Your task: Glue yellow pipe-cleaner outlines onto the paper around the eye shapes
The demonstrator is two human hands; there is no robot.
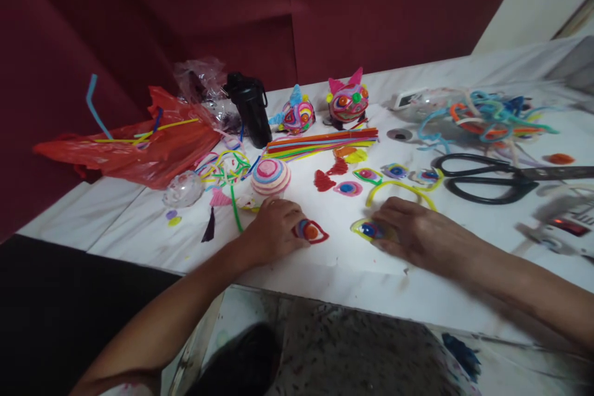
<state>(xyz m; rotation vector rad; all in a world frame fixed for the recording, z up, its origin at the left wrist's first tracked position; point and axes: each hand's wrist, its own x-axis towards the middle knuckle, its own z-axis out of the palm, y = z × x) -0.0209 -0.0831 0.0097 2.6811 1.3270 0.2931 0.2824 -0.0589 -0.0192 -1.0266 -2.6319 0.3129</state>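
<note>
Near the table's front edge, my left hand is closed on a craft eye with an orange centre and a red outline. To the right, my right hand pinches another craft eye, blue in the centre and edged in yellow. A gap of white paper lies between the two eyes. Just behind my left hand sits a ball coiled in pink, blue and white stripes. More eye pieces, among them a pink one and a green-edged one, lie beyond my hands. A yellow pipe cleaner curves behind my right hand.
Large black-handled scissors lie at right, before a tangle of pipe cleaners. A bundle of coloured strips, two decorated heads and a black bottle stand behind. At left is a red plastic bag.
</note>
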